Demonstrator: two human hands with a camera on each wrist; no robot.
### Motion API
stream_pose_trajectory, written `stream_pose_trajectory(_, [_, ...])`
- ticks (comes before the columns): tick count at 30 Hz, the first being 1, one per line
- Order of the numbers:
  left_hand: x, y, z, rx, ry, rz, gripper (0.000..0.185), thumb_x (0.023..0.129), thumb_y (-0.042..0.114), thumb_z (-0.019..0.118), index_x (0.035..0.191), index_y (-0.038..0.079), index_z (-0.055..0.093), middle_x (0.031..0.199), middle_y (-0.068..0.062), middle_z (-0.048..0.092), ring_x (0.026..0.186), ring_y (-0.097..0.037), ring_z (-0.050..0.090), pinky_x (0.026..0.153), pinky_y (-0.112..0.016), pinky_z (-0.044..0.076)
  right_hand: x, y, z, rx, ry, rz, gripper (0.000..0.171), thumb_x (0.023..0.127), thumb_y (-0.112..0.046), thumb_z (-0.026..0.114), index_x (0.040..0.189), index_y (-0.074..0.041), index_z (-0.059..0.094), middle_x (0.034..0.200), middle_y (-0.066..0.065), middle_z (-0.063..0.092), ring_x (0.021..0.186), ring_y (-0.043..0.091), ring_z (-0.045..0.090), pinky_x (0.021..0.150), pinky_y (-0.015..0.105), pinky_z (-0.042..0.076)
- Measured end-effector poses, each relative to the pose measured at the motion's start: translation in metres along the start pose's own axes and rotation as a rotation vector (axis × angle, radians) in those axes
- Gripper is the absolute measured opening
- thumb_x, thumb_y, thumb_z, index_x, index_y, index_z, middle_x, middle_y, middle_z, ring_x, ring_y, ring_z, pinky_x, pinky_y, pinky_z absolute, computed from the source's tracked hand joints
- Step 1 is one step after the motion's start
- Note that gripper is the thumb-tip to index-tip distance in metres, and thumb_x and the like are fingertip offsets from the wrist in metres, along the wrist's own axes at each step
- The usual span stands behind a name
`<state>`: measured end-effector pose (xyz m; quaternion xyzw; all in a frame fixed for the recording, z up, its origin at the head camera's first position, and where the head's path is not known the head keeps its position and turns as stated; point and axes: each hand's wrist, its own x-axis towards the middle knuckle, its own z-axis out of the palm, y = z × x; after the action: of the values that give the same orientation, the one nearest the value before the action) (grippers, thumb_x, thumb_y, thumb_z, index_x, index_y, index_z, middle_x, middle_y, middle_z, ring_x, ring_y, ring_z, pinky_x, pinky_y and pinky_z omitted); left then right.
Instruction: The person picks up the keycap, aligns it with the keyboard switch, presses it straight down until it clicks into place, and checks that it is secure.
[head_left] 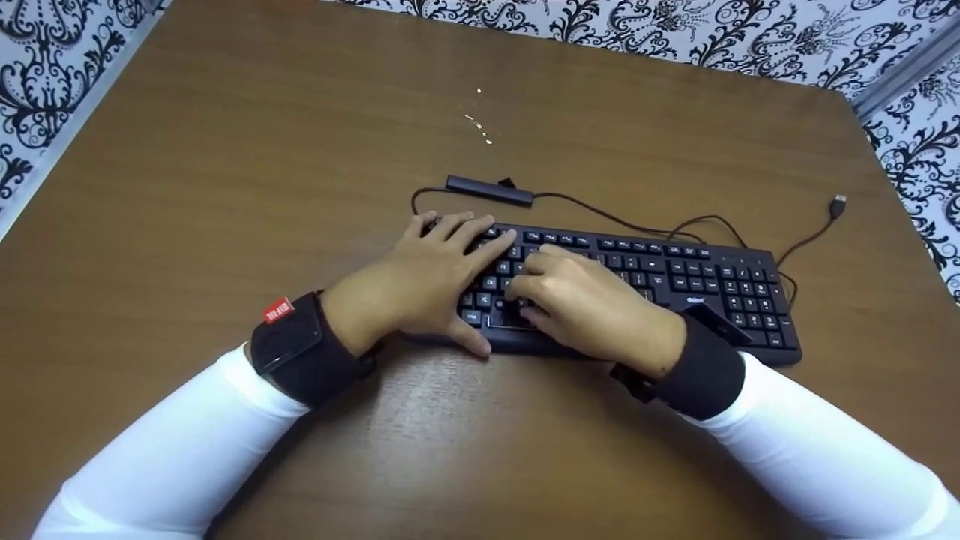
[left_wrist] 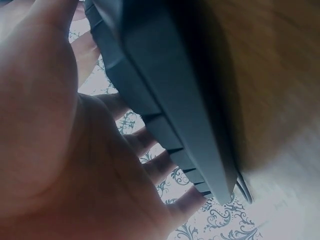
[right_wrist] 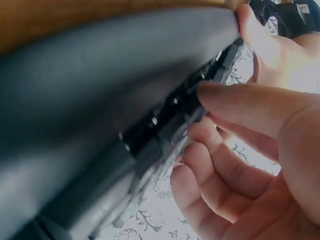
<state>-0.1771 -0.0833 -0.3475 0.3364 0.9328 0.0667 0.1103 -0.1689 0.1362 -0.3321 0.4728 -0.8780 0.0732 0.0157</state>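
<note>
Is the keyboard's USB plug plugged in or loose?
Loose. The USB plug lies free on the table, its cable trailing back to the keyboard.

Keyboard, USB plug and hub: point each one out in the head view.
keyboard (head_left: 739,289), head view, number pad.
USB plug (head_left: 838,204), head view, metal end.
hub (head_left: 489,190), head view, middle of bar.

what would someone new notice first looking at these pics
First, the two hands on the black plastic computer keyboard in the middle of the brown wooden table: the left hand lies with straight fingers on its left end, the right hand with curled fingers on the keys beside it. Behind lies a slim black USB hub, its cable trailing right.
</note>
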Motion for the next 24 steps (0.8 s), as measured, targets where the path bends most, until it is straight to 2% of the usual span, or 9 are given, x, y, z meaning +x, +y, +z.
stream_pose_trajectory(12, [0.0001, 0.0004, 0.0002, 0.008, 0.001, -0.003, 0.13, 0.063, 0.085, 0.068, 0.162, 0.022, 0.012, 0.168, -0.013, 0.016, 0.154, -0.034, 0.018, 0.122, -0.062, 0.016, 0.0004, 0.0007, -0.0015, 0.022, 0.009, 0.001, 0.01, 0.085, -0.01, 0.077, 0.095, -0.008, 0.076, 0.09, 0.006, 0.069, 0.084, 0.023, 0.061, 0.077, 0.037, 0.055])
stream_pose_trajectory(24, [0.0003, -0.0005, -0.0014, 0.008, -0.001, 0.005, 0.127, 0.065, 0.084, 0.067, 0.162, 0.021, 0.015, 0.168, -0.014, 0.016, 0.154, -0.034, 0.017, 0.122, -0.063, 0.015, 0.0057, -0.001, -0.0034, 0.063, -0.01, -0.003, 0.01, 0.083, -0.002, 0.075, 0.093, -0.004, 0.077, 0.09, 0.008, 0.071, 0.086, 0.024, 0.062, 0.078, 0.035, 0.056])
